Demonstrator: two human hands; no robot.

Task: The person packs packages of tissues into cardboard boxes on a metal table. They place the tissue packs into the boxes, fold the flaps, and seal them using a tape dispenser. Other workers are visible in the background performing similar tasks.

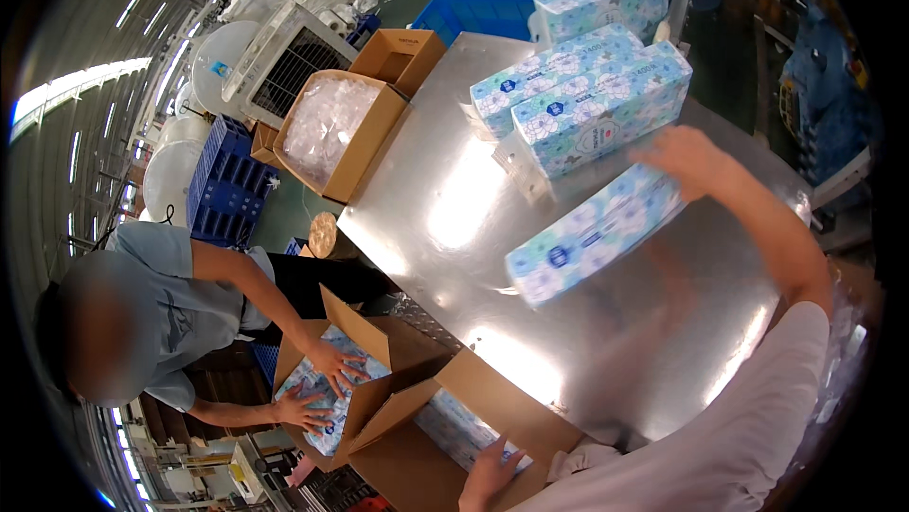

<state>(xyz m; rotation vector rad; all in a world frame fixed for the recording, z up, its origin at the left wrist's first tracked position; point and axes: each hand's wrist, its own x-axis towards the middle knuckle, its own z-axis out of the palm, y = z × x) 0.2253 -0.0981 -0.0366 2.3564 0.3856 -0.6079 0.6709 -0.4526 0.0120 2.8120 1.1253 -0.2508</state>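
My right hand (686, 161), slightly blurred, grips the far end of a blue-and-white flowered tissue pack (597, 235), tilted over the metal table (445, 270). Just beyond it, several like packs (606, 119) stand side by side on the table. At the lower edge, my left hand (490, 476) reaches into an open cardboard carton (507, 394). Its fingers lie stretched over the flowered packs (459, 427) inside; the carton's wall hides part of them.
At left, a co-worker (204, 294) presses both hands on packs in a neighbouring carton (365, 346). A carton of clear plastic wrap (331, 124) stands beyond, near an empty carton (402, 53), a blue bin (473, 15) and blue pallets (227, 180). More packs (606, 0) stand at the far table edge.
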